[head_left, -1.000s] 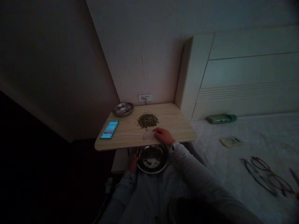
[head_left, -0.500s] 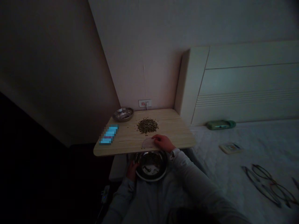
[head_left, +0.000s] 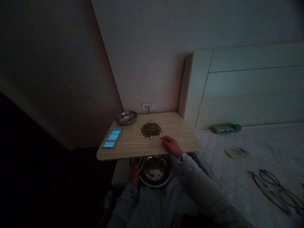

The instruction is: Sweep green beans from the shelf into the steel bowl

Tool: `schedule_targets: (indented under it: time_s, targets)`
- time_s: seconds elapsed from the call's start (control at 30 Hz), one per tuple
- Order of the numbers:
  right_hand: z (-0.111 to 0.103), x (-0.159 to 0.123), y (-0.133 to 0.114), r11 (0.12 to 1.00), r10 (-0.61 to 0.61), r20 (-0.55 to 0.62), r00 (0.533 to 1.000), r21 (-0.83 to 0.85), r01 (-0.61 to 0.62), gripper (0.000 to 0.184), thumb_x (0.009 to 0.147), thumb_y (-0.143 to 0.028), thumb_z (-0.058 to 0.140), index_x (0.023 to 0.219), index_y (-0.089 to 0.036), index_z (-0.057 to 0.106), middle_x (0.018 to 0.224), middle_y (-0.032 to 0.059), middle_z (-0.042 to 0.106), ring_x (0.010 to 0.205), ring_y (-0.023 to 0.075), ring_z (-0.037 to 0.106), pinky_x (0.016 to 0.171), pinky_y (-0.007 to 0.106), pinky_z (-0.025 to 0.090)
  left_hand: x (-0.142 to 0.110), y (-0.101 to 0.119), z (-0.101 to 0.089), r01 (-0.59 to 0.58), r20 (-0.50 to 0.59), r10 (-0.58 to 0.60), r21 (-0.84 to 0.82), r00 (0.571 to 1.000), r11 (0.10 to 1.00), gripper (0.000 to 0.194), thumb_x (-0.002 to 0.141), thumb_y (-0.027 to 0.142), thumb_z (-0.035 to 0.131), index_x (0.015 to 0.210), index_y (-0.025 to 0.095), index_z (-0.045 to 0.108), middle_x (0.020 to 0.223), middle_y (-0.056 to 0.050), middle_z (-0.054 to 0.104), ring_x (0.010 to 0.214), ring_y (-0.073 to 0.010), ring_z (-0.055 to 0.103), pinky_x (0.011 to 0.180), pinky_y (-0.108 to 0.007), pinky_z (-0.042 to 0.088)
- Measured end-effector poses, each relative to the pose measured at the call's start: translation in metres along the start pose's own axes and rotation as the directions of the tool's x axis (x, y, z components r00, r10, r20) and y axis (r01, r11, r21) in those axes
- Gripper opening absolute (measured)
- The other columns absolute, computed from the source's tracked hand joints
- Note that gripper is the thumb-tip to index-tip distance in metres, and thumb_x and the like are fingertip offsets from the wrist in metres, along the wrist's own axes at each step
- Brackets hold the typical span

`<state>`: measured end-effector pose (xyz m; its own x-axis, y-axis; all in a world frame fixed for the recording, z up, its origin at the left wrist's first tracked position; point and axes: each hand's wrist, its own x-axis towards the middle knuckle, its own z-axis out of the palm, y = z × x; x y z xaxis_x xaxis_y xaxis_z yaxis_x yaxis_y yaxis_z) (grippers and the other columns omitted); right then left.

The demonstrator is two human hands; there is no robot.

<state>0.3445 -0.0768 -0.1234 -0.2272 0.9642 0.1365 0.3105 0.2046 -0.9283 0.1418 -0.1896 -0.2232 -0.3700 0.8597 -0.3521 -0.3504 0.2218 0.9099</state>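
Observation:
On the small wooden table lies a loose heap of small greenish-brown seeds or grains. My right hand is just over the table's near side, its fingers pinched on a thin, pale, see-through sheet that is blurred and hard to make out. A few stray grains lie by the near edge. Below that edge, a large metal bowl rests at my lap with some dark grains in its bottom. My left hand grips the bowl's left rim, its fingers partly in shadow.
A smaller metal bowl stands at the table's back left, with a lit, pixelated phone in front of it. A wall socket holds a plug. On the bed lie a green case, a pale flat device and glasses.
My right hand has moved slightly to the right with the pale sheet, which was flatter over the near edge. My left hand stays on the bowl. The view has shifted a little.

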Motion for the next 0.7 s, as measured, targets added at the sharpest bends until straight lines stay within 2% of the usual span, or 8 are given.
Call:
schedule_targets:
  time_s: [0.13,0.27,0.37,0.47,0.53,0.63,0.7]
  targets:
    - [-0.026,-0.014,0.012,0.999,0.011,-0.102,0.995,-0.030,-0.014,0.033,0.064,-0.031,0.044,0.086,-0.016,0.063,0.061,-0.0013,0.054,0.059,0.0133,0.047,0.059,0.025,0.036,-0.004,0.004,0.000,-0.011,0.015,0.011,0.019,1.000,1.000,0.038,0.050,0.022,0.059,0.087,0.016,0.064,0.084,-0.005,0.070,0.090,-0.0265,0.061,0.081,-0.037,0.046]
    - [-0.045,-0.028,0.016,0.996,0.039,-0.079,0.996,-0.082,-0.045,0.032,0.063,-0.030,0.046,0.085,-0.016,0.064,0.060,-0.0015,0.055,0.058,0.0127,0.047,0.056,0.024,0.035,-0.011,0.012,0.003,-0.035,0.004,0.035,0.060,0.999,0.998,0.033,0.051,0.020,0.059,0.084,0.018,0.065,0.084,-0.005,0.070,0.094,-0.0271,0.060,0.082,-0.036,0.045]
    - [-0.043,-0.033,0.013,0.990,0.027,0.007,1.000,-0.139,-0.025,0.030,0.064,-0.029,0.048,0.085,-0.016,0.065,0.058,-0.0024,0.055,0.055,0.0118,0.047,0.055,0.024,0.035,-0.013,0.016,0.004,-0.021,-0.008,0.021,0.083,1.000,0.996,0.029,0.051,0.020,0.058,0.079,0.018,0.065,0.079,-0.005,0.070,0.091,-0.0278,0.061,0.081,-0.037,0.046]
    - [-0.036,-0.036,0.009,0.977,-0.031,0.075,0.997,-0.207,0.046,0.028,0.065,-0.026,0.049,0.085,-0.016,0.066,0.059,-0.0015,0.059,0.056,0.0115,0.049,0.058,0.024,0.035,-0.015,0.017,0.005,-0.037,0.019,0.036,0.089,0.999,0.995,0.027,0.052,0.020,0.058,0.078,0.019,0.066,0.078,-0.004,0.070,0.089,-0.0265,0.061,0.081,-0.035,0.045]
    - [-0.032,-0.036,0.008,0.977,-0.055,0.104,0.993,-0.202,0.075,0.028,0.067,-0.025,0.048,0.085,-0.016,0.066,0.059,-0.0012,0.059,0.057,0.0117,0.050,0.059,0.024,0.036,-0.014,0.017,0.004,-0.029,0.013,0.028,0.076,1.000,0.997,0.025,0.051,0.020,0.059,0.075,0.018,0.066,0.074,-0.004,0.069,0.085,-0.0261,0.062,0.078,-0.035,0.046]
    - [-0.026,-0.028,0.007,0.987,-0.041,0.122,0.992,-0.147,0.059,0.029,0.069,-0.028,0.048,0.089,-0.016,0.065,0.061,-0.0012,0.059,0.059,0.0123,0.051,0.059,0.024,0.037,-0.014,0.015,0.004,-0.033,0.019,0.033,0.011,0.999,0.999,0.022,0.049,0.021,0.061,0.070,0.016,0.066,0.069,-0.004,0.068,0.081,-0.0254,0.062,0.075,-0.034,0.046]
    - [-0.019,-0.018,0.005,0.990,-0.017,0.110,0.994,-0.136,0.032,0.030,0.069,-0.029,0.048,0.092,-0.016,0.064,0.063,-0.0011,0.059,0.061,0.0126,0.051,0.059,0.024,0.038,-0.013,0.014,0.005,-0.027,0.050,0.031,-0.073,0.998,0.997,0.025,0.049,0.020,0.061,0.073,0.015,0.067,0.071,-0.004,0.069,0.081,-0.0251,0.063,0.076,-0.034,0.047]
